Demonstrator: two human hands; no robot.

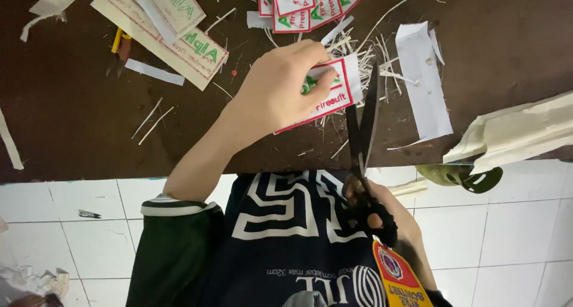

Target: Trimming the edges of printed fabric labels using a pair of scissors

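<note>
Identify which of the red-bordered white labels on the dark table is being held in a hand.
It is the label pinched by the left hand beside the scissors. The other red-bordered labels lie stacked untouched at the table's far edge.

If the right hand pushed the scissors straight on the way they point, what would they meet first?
Probably the white edge of the red-bordered label that the left hand holds: the right hand aims the black scissors up along it. Beyond lie cut white slivers; depth is unclear.

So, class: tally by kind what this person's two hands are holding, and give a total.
red-bordered label: 1, pinched in the left hand
black scissors: 1, in the right hand
Total: 2
</note>
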